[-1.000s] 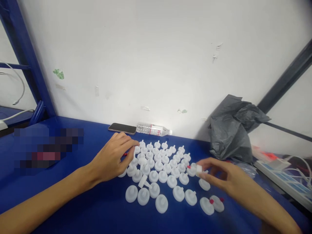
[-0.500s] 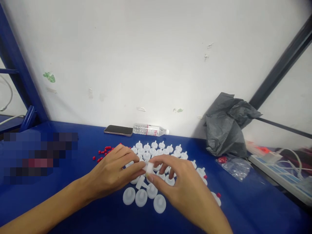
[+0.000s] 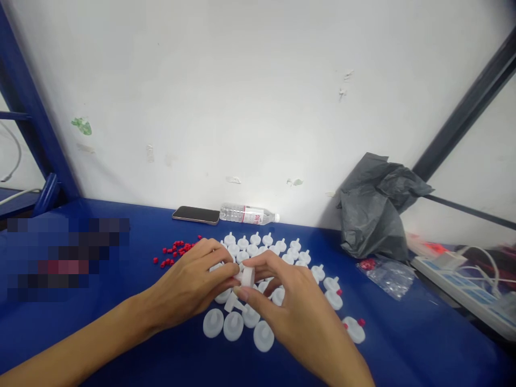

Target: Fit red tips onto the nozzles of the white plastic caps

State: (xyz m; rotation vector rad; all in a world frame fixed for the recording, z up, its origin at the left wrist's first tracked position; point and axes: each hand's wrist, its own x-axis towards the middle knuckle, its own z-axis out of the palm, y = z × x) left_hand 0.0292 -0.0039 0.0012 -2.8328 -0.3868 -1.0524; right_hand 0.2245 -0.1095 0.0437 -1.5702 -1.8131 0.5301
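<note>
Over a spread of white round plastic pieces with short stems (image 3: 264, 336), both my hands meet at one more such white plastic piece (image 3: 248, 277), tilted on its side. My right hand (image 3: 292, 298) pinches its rim between thumb and fingers. From the other side, my left hand (image 3: 193, 279) is closed at the stem end; its fingertips hide that end, so anything else there cannot be seen. Just below, a white piece with its stem lying sideways (image 3: 233, 302) rests among the others. Small red caps (image 3: 181, 248) lie scattered beyond my left hand.
Against the wall lie a phone (image 3: 196, 215) and a clear water bottle (image 3: 248, 214). At the right stand a grey plastic bag (image 3: 373, 209), a clear bag (image 3: 391, 277) and a power strip (image 3: 471, 293). One white piece (image 3: 355, 330) at the right bears red caps.
The held white piece has turned slightly, and its rim is more edge-on. My right hand has shifted a little left and down, uncovering more pieces at the right.
</note>
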